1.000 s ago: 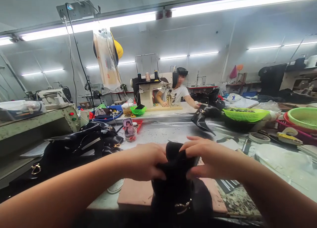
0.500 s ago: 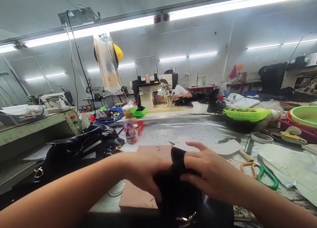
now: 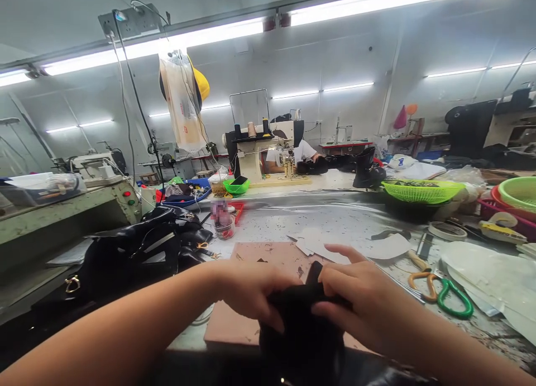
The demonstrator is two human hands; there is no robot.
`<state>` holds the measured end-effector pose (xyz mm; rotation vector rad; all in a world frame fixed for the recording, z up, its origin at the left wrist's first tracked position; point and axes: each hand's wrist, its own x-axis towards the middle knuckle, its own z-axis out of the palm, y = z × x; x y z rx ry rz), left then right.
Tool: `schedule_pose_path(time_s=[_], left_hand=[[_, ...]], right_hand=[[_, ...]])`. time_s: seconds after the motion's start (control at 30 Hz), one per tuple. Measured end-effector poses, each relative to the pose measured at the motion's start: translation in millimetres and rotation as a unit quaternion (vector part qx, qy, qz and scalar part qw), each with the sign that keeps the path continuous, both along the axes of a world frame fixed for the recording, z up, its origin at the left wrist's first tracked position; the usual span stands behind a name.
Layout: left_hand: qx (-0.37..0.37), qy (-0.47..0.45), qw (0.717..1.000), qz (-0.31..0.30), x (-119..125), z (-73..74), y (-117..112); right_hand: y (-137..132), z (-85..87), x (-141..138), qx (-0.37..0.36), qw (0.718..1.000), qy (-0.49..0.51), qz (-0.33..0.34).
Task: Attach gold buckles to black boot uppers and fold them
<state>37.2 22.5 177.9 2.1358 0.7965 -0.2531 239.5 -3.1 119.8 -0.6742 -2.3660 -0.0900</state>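
Black pc (image 3: 304,330) gripped by L hand (image 3: 259,290) & R hand (image 3: 354,290), prob. mid-handling, not yet set down; blk pile (image 3: 111,257) left of hands, done/undone unclear.

Black workpiece (image 3: 302,327), pinkish board (image 3: 229,324) (dark-flecked), green scissor handle (image 3: 456,314), lime-green basket (image 3: 422,194), yellow cap (image 3: 201,83)

Bench (image 3: 268,215): pale top, dark specks scattered. Pink board (image 3: 230,325) near front edge. White paper scraps (image 3: 309,245) at board's far right corner. Right side: orange handle (image 3: 432,285), green handle (image 3: 456,309), tape ring (image 3: 446,236), pale sheets (image 3: 481,268). Left: clear cup (image 3: 225,228) just beside red tray (image 3: 240,209).
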Motion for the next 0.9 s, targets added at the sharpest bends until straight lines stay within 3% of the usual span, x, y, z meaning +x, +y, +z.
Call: schedule_pose_path(time_s=[0.13,0.23,0.37,0.47,0.57,0.73,0.8,0.9], left_hand=[[0.144,0.001,0.989,-0.036,12,8.1,1],[0.220,-0.065,0.972,-0.058,20,13.5,2],[0.175,-0.110,0.977,-0.052,14,14.1,6],[0.135,-0.072,0.988,-0.026,8,14.1,11],[0.120,0.006,0.991,-0.051,12,18.5,13],[0.236,0.024,0.966,-0.099,37,22.7,7],[0.276,-0.002,0.957,-0.085,43,19.5,7],[0.270,-0.031,0.960,-0.067,40,12.0,10]], right_hand=[[-2,2.7,1,0.032,0.999,0.027,-0.025],[0,10.5,13,-0.049,0.999,-0.008,-0.009],[9,19.6,37,-0.195,0.979,-0.067,0.004],[10,19.5,43,-0.190,0.981,-0.043,-0.007],[5,17.2,34,-0.148,0.989,-0.013,-0.008],[-6,19.7,19,-0.081,0.995,0.018,-0.050],[-6,22.7,23,-0.106,0.993,0.009,-0.053],[0,26.0,35,-0.184,0.982,-0.006,-0.040]])
